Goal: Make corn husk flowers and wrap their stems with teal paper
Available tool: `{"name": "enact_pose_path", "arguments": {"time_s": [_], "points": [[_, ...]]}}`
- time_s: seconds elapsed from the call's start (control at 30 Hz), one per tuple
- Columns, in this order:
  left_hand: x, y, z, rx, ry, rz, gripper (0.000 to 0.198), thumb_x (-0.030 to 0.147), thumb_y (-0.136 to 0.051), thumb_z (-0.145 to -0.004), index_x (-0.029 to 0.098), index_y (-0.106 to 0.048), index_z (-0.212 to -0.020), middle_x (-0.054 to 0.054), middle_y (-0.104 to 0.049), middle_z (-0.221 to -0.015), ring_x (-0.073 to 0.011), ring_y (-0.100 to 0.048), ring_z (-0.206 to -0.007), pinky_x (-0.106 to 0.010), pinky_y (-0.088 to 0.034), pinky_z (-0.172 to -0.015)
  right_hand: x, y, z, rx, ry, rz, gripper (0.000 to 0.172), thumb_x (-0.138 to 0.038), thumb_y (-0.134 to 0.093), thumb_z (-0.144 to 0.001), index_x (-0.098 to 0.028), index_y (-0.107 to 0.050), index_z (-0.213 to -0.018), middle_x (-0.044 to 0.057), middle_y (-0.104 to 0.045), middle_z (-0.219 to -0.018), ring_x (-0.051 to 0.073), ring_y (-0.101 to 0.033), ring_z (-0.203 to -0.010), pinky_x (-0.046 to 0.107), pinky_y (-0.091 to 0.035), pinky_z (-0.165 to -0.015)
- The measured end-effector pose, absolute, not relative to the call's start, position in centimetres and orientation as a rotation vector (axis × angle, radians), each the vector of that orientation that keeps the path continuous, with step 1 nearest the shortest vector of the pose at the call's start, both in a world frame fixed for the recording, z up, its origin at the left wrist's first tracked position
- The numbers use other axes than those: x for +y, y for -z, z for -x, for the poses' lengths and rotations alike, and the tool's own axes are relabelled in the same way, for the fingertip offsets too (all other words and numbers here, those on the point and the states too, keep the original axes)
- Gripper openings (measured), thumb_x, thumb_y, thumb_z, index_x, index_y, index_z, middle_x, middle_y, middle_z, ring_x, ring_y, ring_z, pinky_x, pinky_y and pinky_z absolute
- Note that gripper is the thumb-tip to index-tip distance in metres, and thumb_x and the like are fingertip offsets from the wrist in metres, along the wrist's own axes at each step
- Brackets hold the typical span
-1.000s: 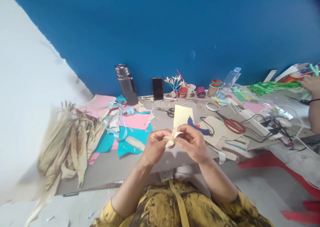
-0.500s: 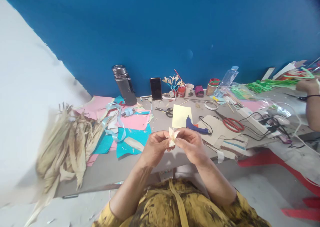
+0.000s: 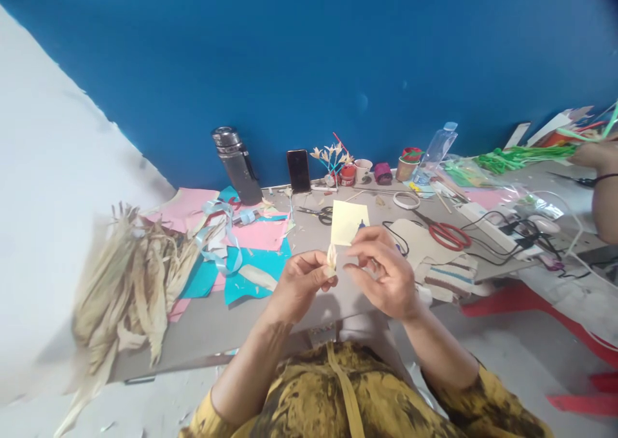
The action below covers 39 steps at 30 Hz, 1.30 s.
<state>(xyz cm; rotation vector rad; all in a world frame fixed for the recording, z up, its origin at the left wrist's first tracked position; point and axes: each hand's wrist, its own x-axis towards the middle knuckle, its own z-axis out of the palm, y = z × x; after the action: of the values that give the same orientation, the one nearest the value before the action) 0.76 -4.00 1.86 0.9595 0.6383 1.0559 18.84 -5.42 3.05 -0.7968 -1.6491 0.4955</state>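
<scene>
"Pale flower point(image 3: 331, 257): where is it?"

"In the head view, I see it above the worktop point(image 3: 193, 335), pinched in my left grip point(image 3: 304, 282). My right grip point(image 3: 386, 276) holds nothing, curled just beside it. Both forearms point(image 3: 253, 357) reach forward."

"How will it handle?"

"Light, thin and easy to tear, I think. I'd pinch the bottom softly."

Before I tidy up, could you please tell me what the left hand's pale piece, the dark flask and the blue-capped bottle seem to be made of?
Pale piece: perhaps dried husk, matte; its cream colour resembles the husks at left.
Flask: probably metal, with a dark, smooth body and shiny, reflective top.
Bottle: likely clear plastic, glossy; the blue wall shows through.
</scene>
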Motion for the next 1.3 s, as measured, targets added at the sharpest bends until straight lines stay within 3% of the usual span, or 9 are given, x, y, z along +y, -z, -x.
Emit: {"name": "enact_pose_path", "arguments": {"time_s": [0.17, 0.43, 0.8, 0.93, 1.03, 1.13, 1.3], "points": [[-3.9, -1.5, -0.4, 0.650, -1.010, -0.987, 0.027, 0.035, -0.088, -0.068, 0.014, -0.071, -0.071, -0.001, -0.062, -0.058, -0.0107, -0.051, -0.055, -0.026, -0.038, -0.059, -5.4, -5.5, -20.8, -1.928, -0.282, 0.741, 0.029, -0.012, -0.068, -0.086, -0.028, -0.066, -0.111, 0.009, -0.055, -0.113, 0.016, -0.056, -0.079, 0.030, -0.054, -0.066], [-4.0, -1.9, -0.1, 0.610, -0.965, -1.060, 0.030, 0.036, -0.089, -0.067, 0.012, -0.071, -0.069, -0.001, -0.064, -0.061, -0.0079, -0.048, -0.053, -0.022, -0.037, -0.054, -4.6, -6.8, -20.8, -2.262, -0.013, 0.591, 0.008, -0.014, -0.061, -0.094, -0.020, -0.066, -0.096, 0.010, -0.057, -0.117, 0.012, -0.057, -0.077, 0.027, -0.048, -0.064], [-4.0, -1.7, 0.4, 0.568, -0.929, -1.089, 0.028, 0.036, -0.088, -0.068, 0.013, -0.073, -0.071, -0.003, -0.066, -0.064, -0.0088, -0.051, -0.054, -0.022, -0.039, -0.054, -5.1, -7.6, -20.7, -2.289, -0.033, 0.569, 0.011, -0.012, -0.062, -0.093, -0.020, -0.067, -0.098, 0.009, -0.063, -0.115, 0.014, -0.061, -0.082, 0.026, -0.050, -0.067], [-3.9, -1.5, 0.4, 0.633, -1.094, -1.087, 0.028, 0.036, -0.088, -0.067, 0.015, -0.071, -0.072, -0.002, -0.065, -0.065, -0.0104, -0.055, -0.058, -0.022, -0.041, -0.055, -5.3, -6.7, -20.4, -1.988, -0.273, 0.731, 0.007, -0.021, -0.067, -0.092, -0.020, -0.067, -0.098, 0.008, -0.065, -0.105, 0.014, -0.060, -0.075, 0.026, -0.050, -0.064], [-4.0, -1.6, 0.3, 0.639, -1.162, -1.176, 0.024, 0.033, -0.086, -0.071, 0.015, -0.071, -0.074, -0.001, -0.063, -0.068, -0.0097, -0.053, -0.059, -0.022, -0.043, -0.057, -5.4, -5.2, -19.7, -1.764, -0.758, 0.906, 0.013, -0.032, -0.069, -0.091, -0.019, -0.066, -0.095, 0.003, -0.065, -0.084, 0.012, -0.055, -0.064, 0.024, -0.044, -0.056], [-4.3, -2.1, 0.1, 0.645, -1.150, -1.322, 0.020, 0.032, -0.080, -0.079, 0.015, -0.070, -0.077, -0.001, -0.061, -0.071, -0.0101, -0.051, -0.062, -0.023, -0.043, -0.059, -5.2, -3.6, -19.0, -1.588, -1.212, 0.904, 0.025, -0.042, -0.072, -0.088, -0.018, -0.068, -0.092, 0.002, -0.064, -0.079, 0.012, -0.055, -0.065, 0.024, -0.043, -0.057], [-4.7, -2.5, 0.1, 0.746, -1.160, -1.546, 0.017, 0.032, -0.070, -0.088, 0.017, -0.067, -0.081, -0.001, -0.058, -0.077, -0.0120, -0.051, -0.069, -0.025, -0.042, -0.066, -4.8, -2.1, -18.6, -1.371, -1.382, 0.766, 0.025, -0.043, -0.074, -0.087, -0.019, -0.070, -0.092, 0.000, -0.061, -0.076, 0.010, -0.049, -0.062, 0.023, -0.039, -0.058]]}}
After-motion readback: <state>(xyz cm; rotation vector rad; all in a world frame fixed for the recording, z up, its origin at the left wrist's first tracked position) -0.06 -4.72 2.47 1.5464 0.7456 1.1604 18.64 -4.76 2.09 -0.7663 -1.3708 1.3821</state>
